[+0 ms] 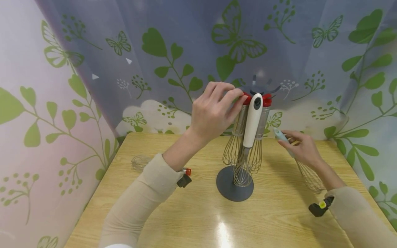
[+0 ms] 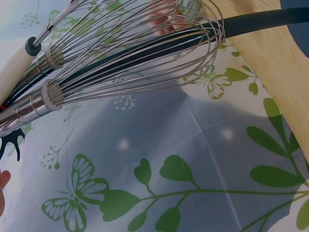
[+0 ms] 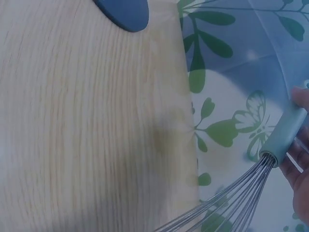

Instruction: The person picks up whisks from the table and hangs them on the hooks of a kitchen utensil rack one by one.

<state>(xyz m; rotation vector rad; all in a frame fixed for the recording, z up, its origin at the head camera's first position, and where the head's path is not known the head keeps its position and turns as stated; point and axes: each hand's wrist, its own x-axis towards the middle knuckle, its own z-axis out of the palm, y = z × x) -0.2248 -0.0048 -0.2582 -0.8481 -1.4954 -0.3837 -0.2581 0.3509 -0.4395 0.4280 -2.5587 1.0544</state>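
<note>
A dark stand stands on the table with its round base (image 1: 234, 183) and curved hooks (image 1: 263, 89) at the top. Whisks hang from it: one with a white handle (image 1: 252, 120) in front, and metal-handled ones with red ends (image 1: 267, 100) beside it. My left hand (image 1: 214, 108) pinches the red end of the left metal-handled whisk (image 1: 239, 125) between thumb and fingers. Off to the right, my right hand (image 1: 302, 148) holds a whisk with a light blue handle (image 3: 285, 133), its wires pointing down toward the table. In the left wrist view, wire loops (image 2: 145, 63) cross the dark pole.
Another whisk (image 1: 140, 162) with a red end lies on the wooden table (image 1: 192, 217), partly behind my left forearm. A curtain with green leaves and butterflies (image 1: 173, 62) rises right behind the table's back edge and along both sides.
</note>
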